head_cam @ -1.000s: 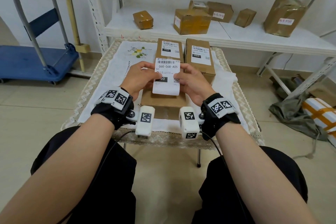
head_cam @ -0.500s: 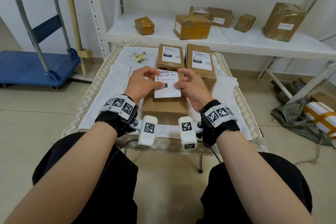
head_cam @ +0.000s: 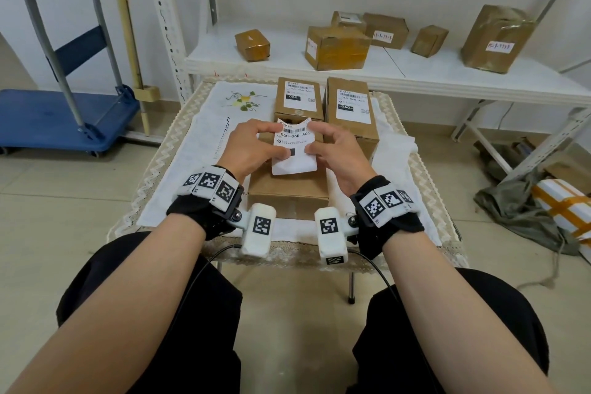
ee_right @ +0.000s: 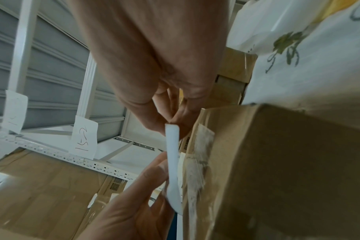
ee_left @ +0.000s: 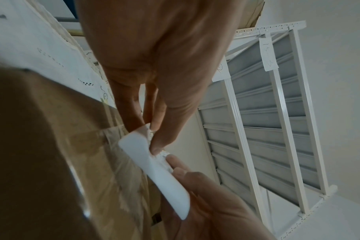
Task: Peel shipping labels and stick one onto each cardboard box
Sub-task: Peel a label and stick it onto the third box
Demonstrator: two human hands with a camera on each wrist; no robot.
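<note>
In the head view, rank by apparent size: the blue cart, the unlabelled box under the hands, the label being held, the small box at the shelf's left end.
1. blue cart
2. unlabelled box
3. and 4. held label and small shelf box look alike; the box sits farther away, so no ranking.

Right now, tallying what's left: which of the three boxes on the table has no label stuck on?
The nearest box, under both hands; its top is bare, while the two boxes behind it carry labels.

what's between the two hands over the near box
The shipping label, pinched by the left hand and right hand; seen in the head view.
</note>
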